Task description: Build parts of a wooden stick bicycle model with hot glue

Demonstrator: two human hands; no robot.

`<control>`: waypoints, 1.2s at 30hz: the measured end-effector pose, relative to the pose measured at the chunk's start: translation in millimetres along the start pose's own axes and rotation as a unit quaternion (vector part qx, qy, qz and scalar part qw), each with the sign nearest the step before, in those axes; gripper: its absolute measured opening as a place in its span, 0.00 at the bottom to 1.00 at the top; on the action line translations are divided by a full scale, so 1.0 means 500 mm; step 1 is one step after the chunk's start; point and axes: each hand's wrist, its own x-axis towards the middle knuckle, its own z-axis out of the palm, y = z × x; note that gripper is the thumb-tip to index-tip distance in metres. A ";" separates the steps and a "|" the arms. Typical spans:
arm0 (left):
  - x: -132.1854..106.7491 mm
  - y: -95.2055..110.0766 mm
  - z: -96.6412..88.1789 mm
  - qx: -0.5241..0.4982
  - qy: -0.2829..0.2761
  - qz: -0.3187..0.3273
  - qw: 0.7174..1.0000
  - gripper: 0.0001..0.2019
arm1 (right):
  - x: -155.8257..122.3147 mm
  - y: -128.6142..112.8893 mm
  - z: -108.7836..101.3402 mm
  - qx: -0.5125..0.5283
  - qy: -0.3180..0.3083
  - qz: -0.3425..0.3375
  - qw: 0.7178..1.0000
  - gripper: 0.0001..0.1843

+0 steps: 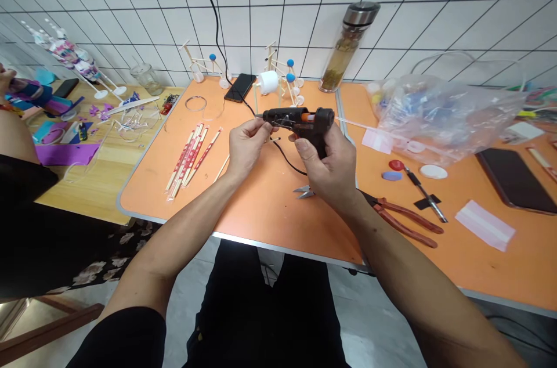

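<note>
above the near edge of the orange tabletop [270,211], a black glue gun [300,119] is held in mid-air, nozzle turned to the left. the right hand [331,168] is wrapped around its grip, with the fingers closed tight on it. the left hand [246,147] is set at the nozzle, its fingers [261,127] pinched on a thin stick [275,138]. the gun is judged rigid and fairly light, best taken by the grip and never by the metal tip, which is likely hot; drag from its black cord [287,160] is to be expected. the stick is judged very light and easily snapped, so only a gentle pinch is called for. the tabletop is smooth and crowded: red pliers [404,220], wrapped chopsticks [191,156], a phone [240,87] and a plastic bag [439,115] are spread over it. a white tiled wall is seen behind.
</note>
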 end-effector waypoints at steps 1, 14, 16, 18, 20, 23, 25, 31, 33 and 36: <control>0.000 0.001 0.000 -0.005 0.002 -0.010 1.000 0.14 | 0.001 0.002 -0.003 0.000 0.009 0.002 1.000 0.24; 0.002 0.014 -0.001 -0.042 0.039 -0.045 0.997 0.15 | 0.016 0.032 -0.034 -0.023 0.062 0.004 0.998 0.27; 0.003 0.012 -0.002 -0.043 0.037 -0.038 0.998 0.17 | 0.015 0.032 -0.033 -0.027 0.060 0.002 0.998 0.27; 0.003 0.010 -0.002 -0.039 0.035 -0.033 0.998 0.17 | 0.014 0.034 -0.032 -0.029 0.054 0.003 0.998 0.27; 0.004 0.008 -0.003 -0.034 0.037 -0.034 0.998 0.16 | 0.013 0.037 -0.029 -0.025 0.051 0.003 0.998 0.27; 0.005 0.007 -0.002 -0.041 0.039 -0.038 0.998 0.14 | 0.012 0.043 -0.024 -0.016 0.054 -0.008 0.998 0.26; 0.005 0.008 -0.001 -0.051 0.037 -0.038 0.997 0.12 | 0.011 0.047 -0.023 -0.020 0.055 -0.012 0.998 0.25; 0.003 0.012 0.000 -0.049 0.039 -0.049 0.997 0.11 | 0.009 0.045 -0.026 -0.043 0.041 -0.017 0.998 0.23; 0.003 0.011 -0.001 -0.048 0.036 -0.045 0.997 0.11 | 0.008 0.043 -0.026 -0.047 0.041 -0.016 0.998 0.23; 0.002 0.010 -0.001 -0.053 0.028 -0.034 0.998 0.11 | 0.009 0.041 -0.026 -0.051 0.040 -0.014 0.998 0.23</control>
